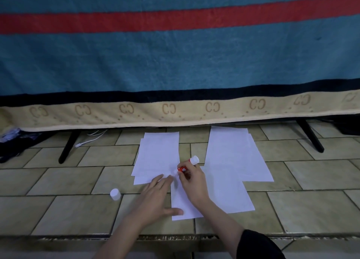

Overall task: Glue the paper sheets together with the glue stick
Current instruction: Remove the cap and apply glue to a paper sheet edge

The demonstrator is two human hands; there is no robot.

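Glue stick (185, 166) sits clamped in your right hand (191, 182), tip down on the paper (155, 157) mid-worktop. Your left hand (155, 196) lies flat, fingers spread, pinning the sheet; cap (115, 194) stands off left.

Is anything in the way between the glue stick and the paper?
No, nothing visible. The right hand holds the glue stick with its tip down at the near sheet. The left hand lies flat beside it on the paper. The cap sits off to the left on the floor.
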